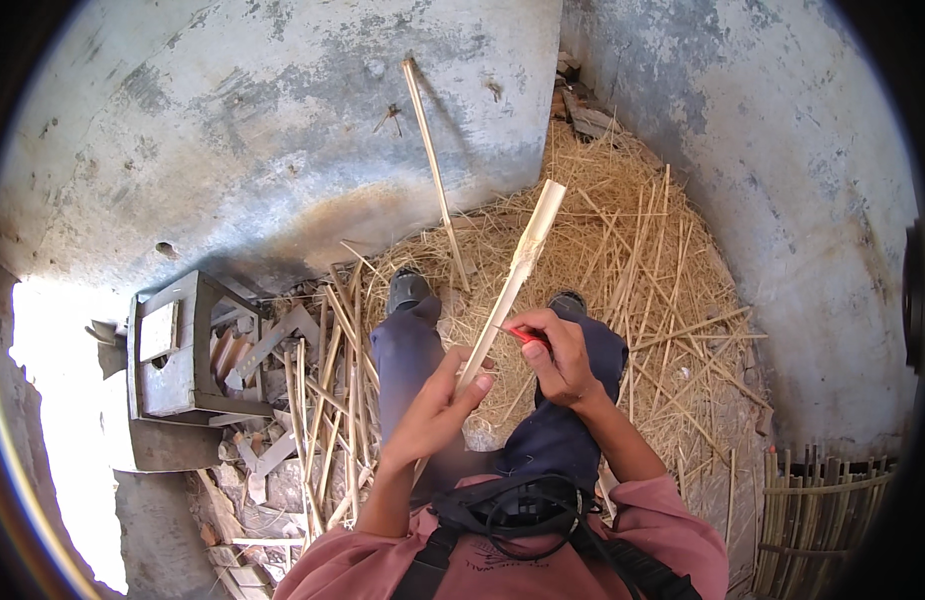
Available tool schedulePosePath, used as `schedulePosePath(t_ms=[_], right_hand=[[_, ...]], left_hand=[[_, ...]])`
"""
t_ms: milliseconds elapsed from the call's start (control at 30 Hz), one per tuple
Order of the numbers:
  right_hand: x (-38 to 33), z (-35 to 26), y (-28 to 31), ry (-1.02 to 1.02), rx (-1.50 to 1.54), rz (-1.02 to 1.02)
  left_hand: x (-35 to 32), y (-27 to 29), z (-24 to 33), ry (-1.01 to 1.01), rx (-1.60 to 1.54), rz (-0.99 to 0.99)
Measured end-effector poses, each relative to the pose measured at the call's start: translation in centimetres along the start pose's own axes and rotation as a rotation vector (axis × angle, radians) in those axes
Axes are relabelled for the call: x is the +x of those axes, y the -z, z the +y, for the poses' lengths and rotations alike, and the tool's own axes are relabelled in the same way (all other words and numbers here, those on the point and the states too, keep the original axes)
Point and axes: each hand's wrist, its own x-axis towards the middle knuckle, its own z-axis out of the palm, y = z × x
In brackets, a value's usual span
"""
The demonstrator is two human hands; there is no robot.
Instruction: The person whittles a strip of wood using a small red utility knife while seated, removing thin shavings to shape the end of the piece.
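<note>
A long split strip of bamboo point(500, 298) slants up and away in front of me, pale on its inner face. Rough, frayed fibres show around a node in its upper part. My left hand point(445, 400) is closed round the lower part of the strip, thumb on top. To the right of the strip, my right hand point(562, 357) grips a knife with a red handle point(527, 334). The thin blade points left and meets the strip's edge, though whether it cuts in is too small to tell.
Straw-like shavings point(602, 200) and thin sticks cover the floor around my shoes. One bamboo pole point(434, 165) leans on the wall ahead. A grey wooden box frame point(182, 350) stands at left beside more sticks point(332, 400). Woven bamboo fencing point(822, 520) sits at lower right.
</note>
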Motion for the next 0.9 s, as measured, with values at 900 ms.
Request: schedulePosePath(t_ms=[900], right_hand=[[-1.1, 0.9, 5.1, -0.373, 0.620, 0.220]], left_hand=[[0.6, 0.5, -1.4, -0.053, 0.058, 0.027]])
